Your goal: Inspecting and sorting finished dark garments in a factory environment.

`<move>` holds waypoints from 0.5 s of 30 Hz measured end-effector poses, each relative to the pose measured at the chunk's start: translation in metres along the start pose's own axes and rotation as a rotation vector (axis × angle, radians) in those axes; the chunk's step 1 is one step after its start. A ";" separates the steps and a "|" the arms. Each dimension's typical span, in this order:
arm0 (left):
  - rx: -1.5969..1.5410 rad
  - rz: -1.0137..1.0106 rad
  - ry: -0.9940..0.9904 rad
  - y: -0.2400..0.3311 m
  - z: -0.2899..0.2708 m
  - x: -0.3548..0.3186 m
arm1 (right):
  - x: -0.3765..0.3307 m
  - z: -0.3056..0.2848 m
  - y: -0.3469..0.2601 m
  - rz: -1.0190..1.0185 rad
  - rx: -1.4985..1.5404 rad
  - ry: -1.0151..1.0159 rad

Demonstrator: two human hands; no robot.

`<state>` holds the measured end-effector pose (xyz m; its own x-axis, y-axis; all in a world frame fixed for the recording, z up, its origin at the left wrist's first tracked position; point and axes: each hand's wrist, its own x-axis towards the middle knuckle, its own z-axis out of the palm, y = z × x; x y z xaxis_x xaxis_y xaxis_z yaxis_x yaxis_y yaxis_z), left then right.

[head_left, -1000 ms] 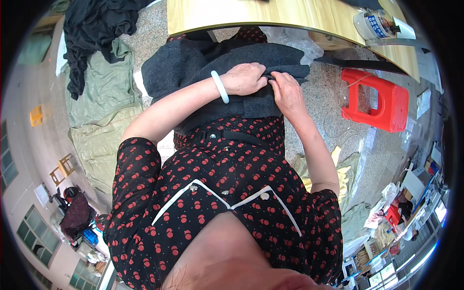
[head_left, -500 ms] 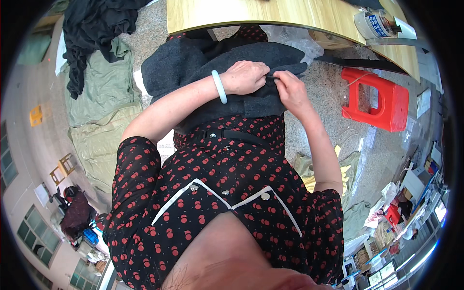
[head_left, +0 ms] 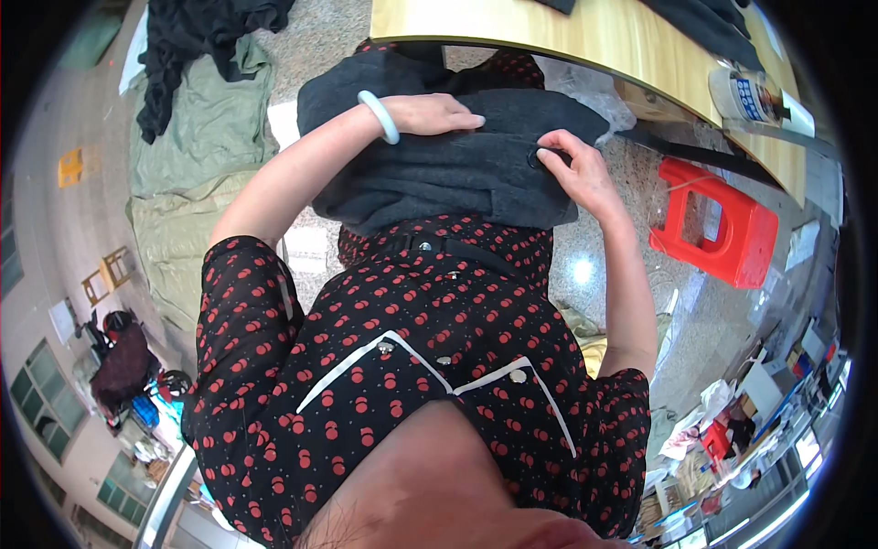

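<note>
Left hand [head_left: 425,114] shifted leftward; floor [head_left: 636,188] separates garment [head_left: 439,169] edge, stool [head_left: 755,242].

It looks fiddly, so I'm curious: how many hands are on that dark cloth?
2: the left hand on the upper middle of the dark cloth, and the right hand at its right side. No others show.
</note>
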<state>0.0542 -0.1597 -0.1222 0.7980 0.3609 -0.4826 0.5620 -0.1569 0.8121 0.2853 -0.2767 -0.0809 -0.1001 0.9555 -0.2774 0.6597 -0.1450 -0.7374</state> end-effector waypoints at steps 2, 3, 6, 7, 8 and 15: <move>0.114 -0.044 -0.087 -0.003 -0.006 -0.013 | 0.003 0.007 -0.007 -0.157 -0.024 -0.020; 0.114 -0.045 -0.088 -0.005 -0.005 -0.015 | 0.004 0.010 -0.008 -0.156 -0.023 -0.020; 0.071 -0.015 -0.104 -0.018 0.004 -0.016 | 0.009 0.024 -0.024 -0.295 -0.099 -0.070; 0.008 -0.003 -0.109 -0.025 0.007 -0.013 | 0.010 0.033 -0.026 -0.285 -0.068 -0.068; -0.055 0.011 -0.116 -0.025 0.007 -0.013 | 0.010 0.042 -0.029 -0.274 -0.037 -0.063; 0.030 -0.067 -0.071 -0.007 0.012 -0.009 | -0.011 0.056 -0.039 -0.214 -0.169 -0.072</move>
<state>0.0457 -0.1734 -0.1270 0.7712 0.3055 -0.5585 0.6201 -0.1621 0.7675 0.2196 -0.2962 -0.0834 -0.2993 0.9382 -0.1736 0.7323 0.1092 -0.6722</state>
